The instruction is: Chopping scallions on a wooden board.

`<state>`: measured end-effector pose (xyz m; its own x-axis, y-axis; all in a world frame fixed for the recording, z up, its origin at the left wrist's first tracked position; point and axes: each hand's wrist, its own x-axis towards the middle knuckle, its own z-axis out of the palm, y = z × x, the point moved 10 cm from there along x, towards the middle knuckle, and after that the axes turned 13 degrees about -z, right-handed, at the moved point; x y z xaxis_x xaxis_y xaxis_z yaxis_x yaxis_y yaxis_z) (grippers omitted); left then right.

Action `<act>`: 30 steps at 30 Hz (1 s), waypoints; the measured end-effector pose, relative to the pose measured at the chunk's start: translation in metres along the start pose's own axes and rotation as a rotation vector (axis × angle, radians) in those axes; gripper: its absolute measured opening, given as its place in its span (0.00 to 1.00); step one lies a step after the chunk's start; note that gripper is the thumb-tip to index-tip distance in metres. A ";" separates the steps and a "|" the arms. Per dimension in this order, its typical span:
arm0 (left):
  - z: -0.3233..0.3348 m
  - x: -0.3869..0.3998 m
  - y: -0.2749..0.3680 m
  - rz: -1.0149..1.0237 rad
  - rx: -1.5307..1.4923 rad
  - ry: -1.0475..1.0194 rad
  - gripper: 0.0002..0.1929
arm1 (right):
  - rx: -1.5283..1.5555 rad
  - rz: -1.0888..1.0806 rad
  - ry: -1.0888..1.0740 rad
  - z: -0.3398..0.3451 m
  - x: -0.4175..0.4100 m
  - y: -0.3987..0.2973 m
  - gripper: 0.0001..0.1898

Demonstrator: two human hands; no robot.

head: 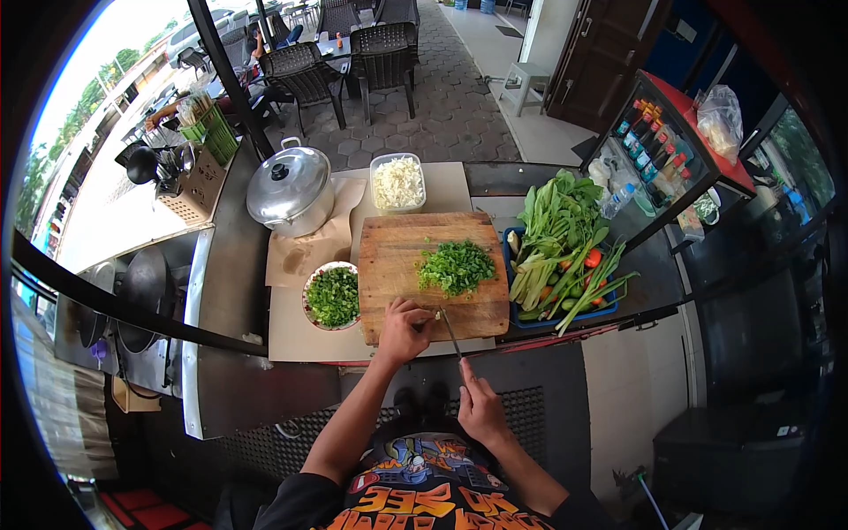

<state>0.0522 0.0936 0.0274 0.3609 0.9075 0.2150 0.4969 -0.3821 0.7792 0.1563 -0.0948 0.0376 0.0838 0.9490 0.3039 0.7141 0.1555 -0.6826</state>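
Observation:
A thick wooden cutting board [391, 258] lies in front of me, with a pile of chopped green leaves and stems [458, 266] on its right half. My left hand [405, 331] is at the board's near edge, fingers curled around a small pale vegetable piece [437, 316], mostly hidden. In my right hand [481, 405] is the handle of a knife [452, 333]; its blade slants up and left, the tip beside that piece. Left of the board stands a patterned bowl [307, 313] of chopped greens [332, 295]. Behind it, a clear plastic tub [399, 210] holds shredded pale vegetable [397, 182].
A lidded aluminium pot [291, 189] stands on brown paper at the back left. To the right, a blue basket [546, 323] overflows with leafy greens [563, 212] and tomatoes [593, 258]. A bottle-filled glass cabinet [662, 149] stands beyond. Woks [147, 291] sit far left.

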 end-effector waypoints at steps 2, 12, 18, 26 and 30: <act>-0.001 0.000 0.001 0.010 0.007 0.010 0.05 | -0.032 0.017 -0.045 0.008 -0.002 -0.001 0.31; -0.001 0.000 0.004 0.007 0.015 0.006 0.06 | -0.006 -0.011 -0.011 0.010 -0.006 -0.007 0.31; 0.000 0.000 0.003 0.002 0.008 -0.013 0.06 | 0.032 0.036 0.063 0.001 -0.006 -0.003 0.31; 0.000 0.001 0.004 0.014 0.024 -0.005 0.05 | 0.015 0.028 0.026 0.007 -0.001 -0.010 0.32; 0.000 0.000 0.003 0.016 0.022 -0.008 0.06 | 0.025 -0.004 0.014 0.007 0.000 -0.014 0.32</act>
<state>0.0534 0.0923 0.0294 0.3749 0.9000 0.2225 0.5086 -0.4003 0.7623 0.1411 -0.0952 0.0426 0.0908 0.9447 0.3153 0.6968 0.1659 -0.6978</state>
